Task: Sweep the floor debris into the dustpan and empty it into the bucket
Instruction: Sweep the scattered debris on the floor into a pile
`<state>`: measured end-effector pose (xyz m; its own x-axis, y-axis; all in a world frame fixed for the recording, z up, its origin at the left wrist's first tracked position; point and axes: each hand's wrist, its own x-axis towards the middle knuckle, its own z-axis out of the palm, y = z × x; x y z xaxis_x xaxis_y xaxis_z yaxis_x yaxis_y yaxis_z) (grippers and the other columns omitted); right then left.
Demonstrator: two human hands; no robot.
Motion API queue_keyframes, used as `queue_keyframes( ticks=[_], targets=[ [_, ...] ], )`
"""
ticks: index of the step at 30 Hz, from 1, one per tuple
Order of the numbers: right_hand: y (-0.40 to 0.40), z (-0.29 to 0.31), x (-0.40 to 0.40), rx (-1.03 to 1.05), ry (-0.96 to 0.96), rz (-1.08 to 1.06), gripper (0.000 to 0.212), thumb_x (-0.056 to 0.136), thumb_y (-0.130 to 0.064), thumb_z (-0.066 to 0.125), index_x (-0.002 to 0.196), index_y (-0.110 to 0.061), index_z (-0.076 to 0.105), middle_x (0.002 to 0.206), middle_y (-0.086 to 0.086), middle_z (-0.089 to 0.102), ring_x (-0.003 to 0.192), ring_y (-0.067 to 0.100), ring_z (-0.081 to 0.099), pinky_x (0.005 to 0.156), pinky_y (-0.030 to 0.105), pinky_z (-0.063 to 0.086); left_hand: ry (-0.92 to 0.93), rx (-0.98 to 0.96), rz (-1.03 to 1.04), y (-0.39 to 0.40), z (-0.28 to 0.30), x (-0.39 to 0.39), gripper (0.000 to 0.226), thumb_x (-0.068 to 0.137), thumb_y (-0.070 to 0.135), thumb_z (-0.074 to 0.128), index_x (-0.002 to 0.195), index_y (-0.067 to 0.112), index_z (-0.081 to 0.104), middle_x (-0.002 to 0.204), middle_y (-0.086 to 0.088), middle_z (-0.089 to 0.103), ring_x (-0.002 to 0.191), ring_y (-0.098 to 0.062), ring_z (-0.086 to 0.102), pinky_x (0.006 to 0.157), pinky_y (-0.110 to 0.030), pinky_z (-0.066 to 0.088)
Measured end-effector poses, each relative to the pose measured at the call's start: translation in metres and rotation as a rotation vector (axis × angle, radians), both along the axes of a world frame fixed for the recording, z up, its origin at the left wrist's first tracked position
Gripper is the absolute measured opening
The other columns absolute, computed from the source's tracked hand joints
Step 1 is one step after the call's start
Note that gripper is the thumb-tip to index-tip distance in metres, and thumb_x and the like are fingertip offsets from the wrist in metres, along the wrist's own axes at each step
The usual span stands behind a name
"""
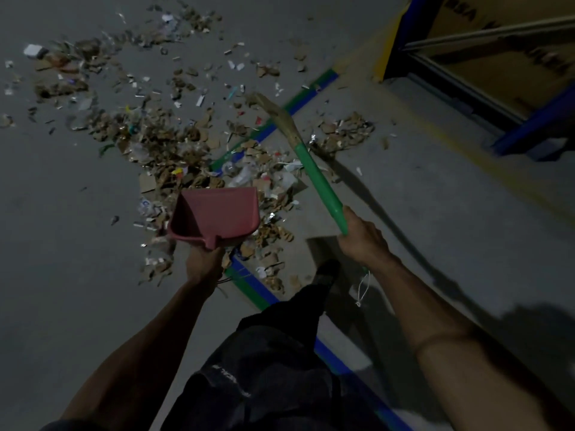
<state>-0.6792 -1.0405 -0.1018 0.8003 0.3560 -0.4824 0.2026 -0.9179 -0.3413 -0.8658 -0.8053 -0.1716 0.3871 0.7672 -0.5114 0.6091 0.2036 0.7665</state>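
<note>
Gripping the dustpan [217, 214] handle, the left hand [203, 264] holds it tipped just above the debris [174, 144], mouth facing away. Right hand [362, 241] clasps the broom [314, 172] by its green handle; long axis runs forward-left, bristles beyond the pan. Debris lies ahead of both hands, nearer the left. Box [497, 35] lettering unreadable. Bucket not visible.

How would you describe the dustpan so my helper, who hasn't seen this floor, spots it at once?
Follow the green-and-blue floor tape up to the big debris pile. At the pile's near edge, the left hand grips the dustpan by its short handle. It is the only solid pinkish-red scoop among brown and white scraps.
</note>
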Motion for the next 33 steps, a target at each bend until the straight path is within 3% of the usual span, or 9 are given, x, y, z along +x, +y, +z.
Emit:
queue_keyframes(
  ticks=[4,7,9,16,20,24,26,29,33],
  targets=[
    [-0.012,-0.016,0.102,-0.005,0.011,-0.002,0.067,0.095,-0.023,0.049,0.154,-0.030,0.017,0.131,0.018,0.055,0.108,0.035,0.057,0.079,0.031,0.043,0.067,0.031,0.021,-0.014,-0.030,0.093,0.022,0.062,0.035,0.057,0.065,0.013,0.053,0.058,-0.011,0.054,0.051,-0.025,0.054,0.055,-0.036,0.043],
    [-0.015,-0.018,0.188,-0.012,0.056,-0.026,0.065,0.095,-0.024,0.048,0.153,-0.032,0.018,0.132,0.015,0.054,0.108,0.035,0.057,0.088,0.040,0.051,0.128,0.034,0.001,-0.018,-0.042,0.168,0.038,0.062,0.039,0.055,0.078,0.005,0.061,0.070,-0.023,0.065,0.065,-0.034,0.066,0.058,-0.043,0.052],
    [-0.015,-0.016,0.241,-0.027,0.070,-0.039,0.065,0.096,-0.027,0.048,0.154,-0.032,0.018,0.133,0.015,0.053,0.109,0.036,0.058,0.090,0.041,0.052,0.104,-0.008,0.020,-0.021,-0.038,0.215,0.047,0.066,0.040,0.061,0.087,-0.002,0.060,0.078,-0.034,0.059,0.063,-0.039,0.063,0.054,-0.048,0.051],
    [-0.017,-0.013,0.396,0.013,0.091,-0.123,0.050,0.094,-0.023,0.051,0.142,-0.028,0.038,0.114,0.014,0.063,0.087,0.032,0.065,0.071,0.033,0.053,0.148,0.055,-0.006,-0.033,0.004,0.369,0.026,0.072,0.033,0.060,0.070,0.008,0.055,0.077,-0.026,0.061,0.066,-0.032,0.063,0.063,-0.051,0.053],
    [-0.020,-0.022,0.480,0.083,0.134,-0.152,0.041,0.090,-0.019,0.051,0.130,-0.026,0.047,0.095,0.011,0.065,0.064,0.029,0.066,0.050,0.024,0.047,0.212,0.051,0.004,-0.041,0.019,0.450,0.032,0.070,0.036,0.055,0.071,0.005,0.062,0.070,-0.019,0.062,0.063,-0.030,0.062,0.060,-0.039,0.050],
    [-0.030,-0.050,0.573,0.117,0.182,-0.255,0.058,0.086,-0.007,0.049,0.140,-0.029,0.044,0.105,0.010,0.064,0.068,0.027,0.068,0.047,0.025,0.053,0.190,0.038,0.110,-0.061,0.013,0.531,0.014,0.083,0.010,0.060,0.070,0.003,0.057,0.047,-0.001,0.050,0.032,-0.004,0.050,0.030,-0.018,0.034],
    [-0.035,-0.069,0.620,0.157,0.211,-0.304,0.057,0.087,-0.004,0.049,0.139,-0.026,0.046,0.112,0.012,0.064,0.080,0.031,0.068,0.055,0.032,0.060,0.204,0.023,0.143,-0.071,0.005,0.569,0.016,0.083,0.006,0.057,0.067,0.004,0.055,0.056,-0.011,0.053,0.035,-0.012,0.050,0.030,-0.018,0.034],
    [-0.041,-0.092,0.684,0.200,0.277,-0.394,0.056,0.089,0.000,0.048,0.140,-0.022,0.047,0.107,0.012,0.063,0.078,0.030,0.067,0.063,0.038,0.061,0.241,0.000,0.176,-0.086,0.002,0.622,0.014,0.084,0.010,0.058,0.072,0.003,0.057,0.062,-0.014,0.055,0.042,-0.019,0.050,0.031,-0.018,0.036],
    [-0.056,-0.115,0.755,0.248,0.408,-0.628,0.055,0.093,0.003,0.048,0.143,-0.019,0.046,0.109,0.009,0.058,0.065,0.026,0.063,0.054,0.035,0.057,0.251,-0.038,0.223,-0.105,0.002,0.686,0.013,0.082,0.010,0.060,0.073,0.000,0.057,0.060,-0.018,0.056,0.040,-0.020,0.044,0.033,-0.019,0.031]
  ],
)
